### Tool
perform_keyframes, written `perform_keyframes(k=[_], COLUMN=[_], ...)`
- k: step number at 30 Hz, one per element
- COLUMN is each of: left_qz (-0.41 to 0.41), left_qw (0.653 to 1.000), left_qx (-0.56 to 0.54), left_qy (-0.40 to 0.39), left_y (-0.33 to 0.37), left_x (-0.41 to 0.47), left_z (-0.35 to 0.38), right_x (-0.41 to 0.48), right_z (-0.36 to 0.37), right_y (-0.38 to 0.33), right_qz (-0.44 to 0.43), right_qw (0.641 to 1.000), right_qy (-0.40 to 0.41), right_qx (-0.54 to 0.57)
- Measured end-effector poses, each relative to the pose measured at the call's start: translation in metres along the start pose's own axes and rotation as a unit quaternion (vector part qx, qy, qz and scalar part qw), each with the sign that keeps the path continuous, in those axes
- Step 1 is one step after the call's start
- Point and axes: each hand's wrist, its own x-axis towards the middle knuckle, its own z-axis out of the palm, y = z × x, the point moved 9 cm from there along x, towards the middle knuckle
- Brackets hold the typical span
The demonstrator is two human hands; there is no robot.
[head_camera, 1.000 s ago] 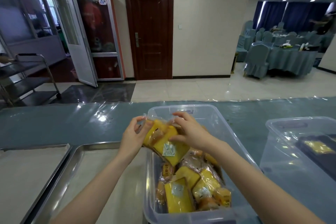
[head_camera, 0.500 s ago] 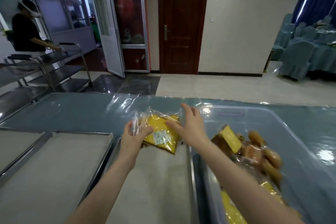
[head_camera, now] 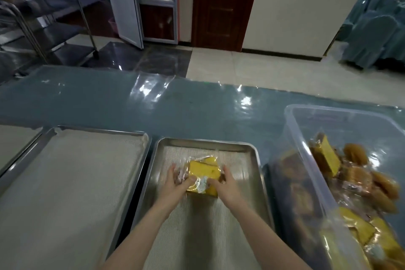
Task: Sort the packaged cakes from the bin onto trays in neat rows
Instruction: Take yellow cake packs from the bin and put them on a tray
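Note:
A yellow cake in a clear wrapper (head_camera: 203, 173) lies low over the far part of the steel tray (head_camera: 252, 160) in the middle. My left hand (head_camera: 175, 182) grips its left side and my right hand (head_camera: 225, 182) grips its right side. Whether the pack rests on the tray's mesh liner I cannot tell. To the right stands a clear plastic bin (head_camera: 306, 182) holding several wrapped yellow and brown cakes (head_camera: 328, 155).
A second, larger lined tray (head_camera: 92, 133) sits left of the middle tray, with the edge of another tray (head_camera: 13, 138) at the far left. All stand on a blue table under plastic film (head_camera: 175, 105). A metal trolley (head_camera: 54, 28) is on the floor beyond.
Both hands carried the yellow cake pack out of the bin, leftward, and down onto the middle tray. The view has tilted down and to the left.

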Motion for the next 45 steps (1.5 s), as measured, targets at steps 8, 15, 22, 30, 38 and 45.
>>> perform_keyframes(k=[8,15,22,30,38,45], left_qz=[-0.006,0.154,0.316,0.378,0.335,0.246], left_qw=[0.969,0.963,0.932,0.911,0.914,0.916], left_qx=[0.243,0.191,0.160,0.162,0.211,0.301], left_qy=[0.037,0.109,0.074,-0.037,-0.084,-0.098], left_y=[-0.037,0.063,0.187,0.229,0.214,0.184], left_x=[0.000,-0.034,-0.089,-0.148,-0.151,-0.131], left_z=[-0.018,-0.004,0.094,0.245,0.344,0.363], right_x=[0.006,-0.025,-0.099,-0.128,-0.106,-0.106], right_z=[0.009,-0.047,-0.165,-0.309,-0.283,-0.302], right_y=[0.045,-0.052,-0.143,-0.042,0.064,0.073], right_qz=[0.067,-0.068,-0.216,-0.120,-0.135,-0.114], right_qw=[0.975,0.972,0.953,0.905,0.810,0.796], right_qy=[-0.047,0.030,0.104,0.067,-0.130,-0.132], right_qx=[-0.208,-0.222,-0.183,-0.403,-0.555,-0.580])
